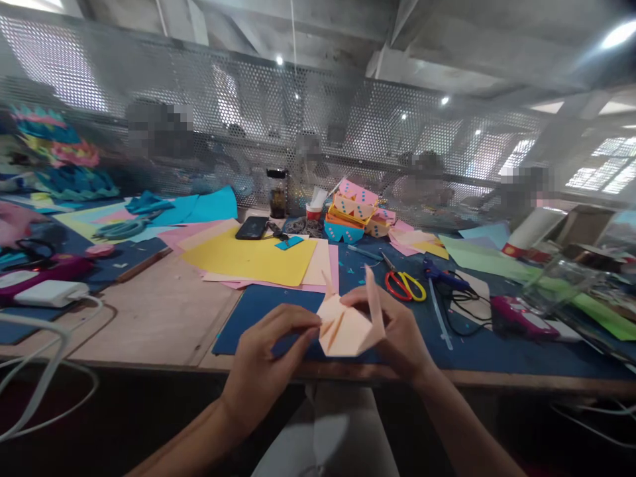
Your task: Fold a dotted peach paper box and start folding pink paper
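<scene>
A folded piece of peach-coloured paper (345, 329) is held up between my hands, above the front edge of the blue work mat (253, 311). It has a flat middle with creases and two strips standing up, a tall one at the right. My left hand (273, 354) pinches its left edge between thumb and fingertips. From behind and the right, my right hand (397, 324) grips the paper; some of its fingers are hidden by it. Red-and-yellow-handled scissors (405, 285) lie just beyond my right hand.
Stacked coloured paper (248, 255) lies behind my hands, with a phone (252, 228) on it. Folded paper pieces with blue dots (350, 212) are piled at the back. A blue glue gun (444, 275) and a glass jar (571, 281) stand right. White cables (54, 338) hang left.
</scene>
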A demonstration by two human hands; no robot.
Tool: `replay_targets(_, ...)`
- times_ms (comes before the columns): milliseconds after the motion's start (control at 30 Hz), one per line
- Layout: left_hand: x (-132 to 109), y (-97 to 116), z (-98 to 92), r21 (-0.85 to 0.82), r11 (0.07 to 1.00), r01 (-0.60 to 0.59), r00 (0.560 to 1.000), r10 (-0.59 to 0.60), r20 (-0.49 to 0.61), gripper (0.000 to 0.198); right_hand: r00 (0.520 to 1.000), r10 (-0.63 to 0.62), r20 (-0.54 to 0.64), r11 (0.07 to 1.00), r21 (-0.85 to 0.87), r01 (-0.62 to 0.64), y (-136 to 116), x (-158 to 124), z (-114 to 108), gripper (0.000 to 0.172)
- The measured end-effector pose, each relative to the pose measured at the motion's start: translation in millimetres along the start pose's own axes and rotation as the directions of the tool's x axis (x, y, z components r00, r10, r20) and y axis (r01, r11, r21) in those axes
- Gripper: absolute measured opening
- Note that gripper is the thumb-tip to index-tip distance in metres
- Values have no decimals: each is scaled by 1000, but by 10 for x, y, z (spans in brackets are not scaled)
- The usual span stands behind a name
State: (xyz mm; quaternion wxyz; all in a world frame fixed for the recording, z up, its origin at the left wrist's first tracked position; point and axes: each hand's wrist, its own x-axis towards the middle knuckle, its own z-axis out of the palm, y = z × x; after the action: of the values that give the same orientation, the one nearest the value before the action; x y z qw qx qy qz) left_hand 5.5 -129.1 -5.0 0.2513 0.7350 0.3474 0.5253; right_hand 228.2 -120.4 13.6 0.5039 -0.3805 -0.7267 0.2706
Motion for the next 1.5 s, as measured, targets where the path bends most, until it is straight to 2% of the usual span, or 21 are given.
replay_targets(67, -89, -107, 22, 149, 975, -163, 987, 160, 34, 16, 998, -34, 45, 999, -19, 34, 100, -104, 12, 11)
replay_targets(133, -177, -232, 54, 259, 938, -231, 973, 216, 86, 17, 994, -41, 100, 997, -64, 48, 200, -222, 38, 17)
replay_targets(200, -246, -339, 86, 332, 904, -268, 962, 235, 137, 15, 988, -34, 151, 987, -149, 57, 272, -324, 67, 24)
replay_targets(300, -295, -420, 108, 393, 870, -298, 953, 245, 178, 13, 975, -79, 209, 948, -288, 138, 304, -393, 95, 28)
replay_targets(367, -297, -425, 105, 410, 859, -305, 951, 251, 181, 13, 968, -93, 235, 923, -344, 172, 284, -382, 98, 26)
replay_targets(467, -286, -408, 91, 424, 847, -319, 947, 270, 173, 13, 965, -55, 258, 906, -393, 157, 237, -327, 93, 18)
replay_targets(667, -286, -398, 90, 436, 855, -282, 959, 243, 145, 13, 952, -9, 307, 889, -433, 148, 200, -262, 101, 9)
replay_targets(867, -283, -387, 98, 450, 850, -273, 962, 238, 133, 10, 943, 42, 329, 891, -439, 113, 202, -257, 104, 9)
replay_targets(1067, -259, -362, 114, 455, 864, -214, 975, 163, 149, 9, 943, 52, 328, 891, -442, 105, 193, -271, 106, 10)
replay_targets(1500, -230, -304, 119, 541, 833, -116, 986, 28, 167, 13, 934, 62, 352, 879, -462, 116, 154, -252, 103, 9)
